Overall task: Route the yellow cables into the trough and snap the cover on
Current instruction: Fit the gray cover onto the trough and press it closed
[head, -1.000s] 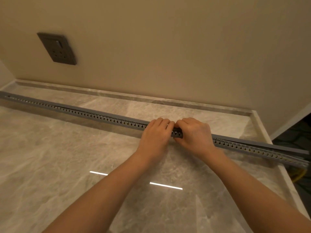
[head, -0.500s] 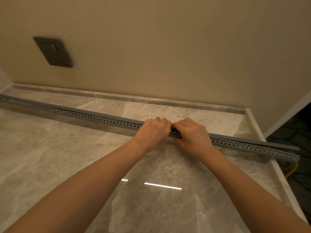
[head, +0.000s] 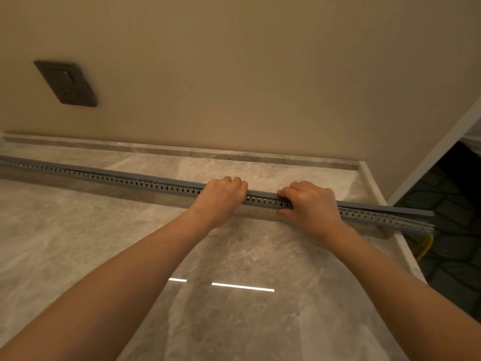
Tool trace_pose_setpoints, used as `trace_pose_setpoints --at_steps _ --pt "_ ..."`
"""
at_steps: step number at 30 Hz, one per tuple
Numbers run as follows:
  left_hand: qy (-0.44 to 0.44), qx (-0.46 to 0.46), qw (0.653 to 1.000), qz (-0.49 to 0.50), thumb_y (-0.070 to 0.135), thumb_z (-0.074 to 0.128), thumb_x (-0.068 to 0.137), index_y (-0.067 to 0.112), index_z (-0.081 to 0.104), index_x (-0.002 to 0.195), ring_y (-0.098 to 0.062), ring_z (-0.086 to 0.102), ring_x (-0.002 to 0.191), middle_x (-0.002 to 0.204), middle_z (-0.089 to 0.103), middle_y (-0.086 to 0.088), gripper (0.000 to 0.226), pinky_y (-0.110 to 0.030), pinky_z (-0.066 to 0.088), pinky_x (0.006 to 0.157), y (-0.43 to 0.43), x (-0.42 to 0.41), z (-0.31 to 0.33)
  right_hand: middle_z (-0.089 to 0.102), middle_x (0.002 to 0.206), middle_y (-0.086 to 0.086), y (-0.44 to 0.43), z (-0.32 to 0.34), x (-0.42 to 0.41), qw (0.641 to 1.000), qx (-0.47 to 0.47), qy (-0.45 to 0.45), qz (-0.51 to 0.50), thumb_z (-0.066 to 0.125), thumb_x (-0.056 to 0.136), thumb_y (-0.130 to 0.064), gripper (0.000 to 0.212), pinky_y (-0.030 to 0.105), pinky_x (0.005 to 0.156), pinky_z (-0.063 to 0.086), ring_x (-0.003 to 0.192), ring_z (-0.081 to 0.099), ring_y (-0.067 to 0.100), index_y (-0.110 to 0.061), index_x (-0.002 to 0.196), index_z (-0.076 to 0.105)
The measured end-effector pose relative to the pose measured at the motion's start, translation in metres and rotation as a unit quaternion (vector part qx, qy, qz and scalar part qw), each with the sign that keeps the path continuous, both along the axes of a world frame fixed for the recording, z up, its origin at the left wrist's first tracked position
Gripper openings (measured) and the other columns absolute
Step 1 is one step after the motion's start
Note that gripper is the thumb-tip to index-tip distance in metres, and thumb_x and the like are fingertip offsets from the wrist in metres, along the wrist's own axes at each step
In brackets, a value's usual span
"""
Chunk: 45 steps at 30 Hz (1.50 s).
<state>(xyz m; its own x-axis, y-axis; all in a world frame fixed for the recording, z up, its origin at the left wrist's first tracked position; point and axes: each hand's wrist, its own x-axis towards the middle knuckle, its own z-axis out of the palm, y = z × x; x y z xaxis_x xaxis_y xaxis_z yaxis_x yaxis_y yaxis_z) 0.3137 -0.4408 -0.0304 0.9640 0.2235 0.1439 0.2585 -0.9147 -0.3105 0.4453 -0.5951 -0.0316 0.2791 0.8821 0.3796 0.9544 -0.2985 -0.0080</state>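
One grey slotted trough lies along the stone counter, one cover on top, standing slightly proud at the right end. Contents are hidden. One yellow cable hangs below that end, off the counter edge. Left hand and right hand are near each other, fingers curled over the cover, gripping it. One wall socket.

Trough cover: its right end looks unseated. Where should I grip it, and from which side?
Take the cover just right of the right hand, from above, with fingers over the far edge and thumb on the slotted near wall of the trough. There the flat strip splays up off the trough toward the overhanging end. Near the left hand it looks seated.
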Motion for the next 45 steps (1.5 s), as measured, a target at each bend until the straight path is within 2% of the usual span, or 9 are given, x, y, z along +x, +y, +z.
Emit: trace_pose_setpoints --at_steps 13,17,21,26,29,34,37,42,45 --pt "0.005 -0.01 0.999 0.046 0.017 0.045 0.091 0.011 0.048 0.101 -0.023 0.055 0.087 0.101 0.057 -0.006 0.012 -0.031 0.034 0.059 -0.007 0.007 0.009 0.066 0.094 0.003 0.011 0.003 0.021 0.995 -0.035 -0.003 0.092 0.064 0.082 -0.039 0.033 0.027 0.06 0.031 0.089 0.058 0.024 -0.014 0.103 0.064" --pt "-0.027 -0.043 0.998 0.027 0.029 0.047 0.092 0.012 0.049 0.107 -0.023 0.054 0.094 0.107 0.056 -0.005 0.023 -0.031 0.035 0.063 -0.028 0.021 0.008 0.067 0.085 0.005 0.012 0.004 0.022 0.994 -0.031 -0.008 0.102 0.067 0.079 -0.037 0.03 0.031 0.056 0.036 0.08 0.06 0.026 -0.012 0.094 0.066" --pt "-0.025 -0.054 0.998 -0.002 0.023 0.044 0.095 0.009 0.049 0.109 -0.023 0.053 0.097 0.109 0.055 -0.007 0.021 -0.03 0.031 0.063 -0.046 0.038 0.007 0.064 0.062 0.007 0.01 0.006 0.02 0.996 -0.007 -0.002 0.089 0.082 0.065 -0.03 0.027 0.029 0.043 0.04 0.058 0.06 0.028 -0.008 0.07 0.066" --pt "0.019 -0.036 0.999 -0.02 0.016 0.042 0.097 0.006 0.05 0.11 -0.025 0.056 0.098 0.11 0.057 -0.01 0.018 -0.031 0.033 0.063 -0.04 0.039 0.011 0.063 0.057 0.006 0.008 0.007 0.014 0.997 0.007 0.016 0.071 0.085 0.061 -0.028 0.027 0.024 0.041 0.037 0.052 0.06 0.026 -0.01 0.067 0.066" --pt "0.029 -0.032 0.998 -0.044 0.017 0.045 0.096 0.006 0.052 0.109 -0.026 0.057 0.097 0.11 0.058 -0.011 0.019 -0.032 0.032 0.063 -0.036 0.04 0.013 0.066 0.069 0.008 0.008 0.002 0.01 0.998 0.013 0.036 0.045 0.08 0.068 -0.028 0.024 0.027 0.047 0.037 0.065 0.062 0.028 -0.009 0.078 0.068" --pt "0.024 -0.041 0.997 -0.068 0.022 0.048 0.094 0.007 0.053 0.109 -0.027 0.058 0.096 0.108 0.059 -0.011 0.022 -0.033 0.032 0.063 -0.03 0.041 0.013 0.064 0.104 0.004 0.001 -0.005 0.005 0.996 -0.015 0.092 -0.015 0.064 0.083 -0.024 0.03 0.034 0.072 0.044 0.098 0.054 0.022 -0.016 0.112 0.061" --pt "0.022 -0.034 0.996 -0.075 0.021 0.05 0.092 0.008 0.054 0.102 -0.027 0.058 0.092 0.103 0.06 -0.01 0.017 -0.033 0.032 0.06 -0.029 0.042 0.011 0.064 0.105 0.004 -0.012 -0.006 0.009 0.994 -0.024 0.087 -0.058 0.067 0.081 -0.02 0.035 0.034 0.076 0.044 0.099 0.053 0.022 -0.015 0.115 0.06" --pt "0.017 -0.033 0.995 -0.093 0.017 0.053 0.089 0.009 0.056 0.095 -0.027 0.059 0.085 0.096 0.061 -0.008 0.01 -0.033 0.03 0.057 -0.025 0.046 0.008 0.068 0.093 0.006 -0.035 -0.003 0.014 0.991 -0.029 0.031 -0.127 0.073 0.074 -0.021 0.032 0.033 0.067 0.044 0.088 0.058 0.026 -0.013 0.103 0.065" --pt "0.012 -0.033 0.995 -0.096 0.017 0.054 0.088 0.01 0.057 0.094 -0.026 0.059 0.083 0.094 0.061 -0.008 0.009 -0.033 0.03 0.057 -0.023 0.047 0.006 0.066 0.098 0.004 -0.044 0.002 0.018 0.986 -0.045 0.024 -0.158 0.072 0.076 -0.026 0.032 0.034 0.069 0.045 0.091 0.058 0.025 -0.015 0.105 0.063"
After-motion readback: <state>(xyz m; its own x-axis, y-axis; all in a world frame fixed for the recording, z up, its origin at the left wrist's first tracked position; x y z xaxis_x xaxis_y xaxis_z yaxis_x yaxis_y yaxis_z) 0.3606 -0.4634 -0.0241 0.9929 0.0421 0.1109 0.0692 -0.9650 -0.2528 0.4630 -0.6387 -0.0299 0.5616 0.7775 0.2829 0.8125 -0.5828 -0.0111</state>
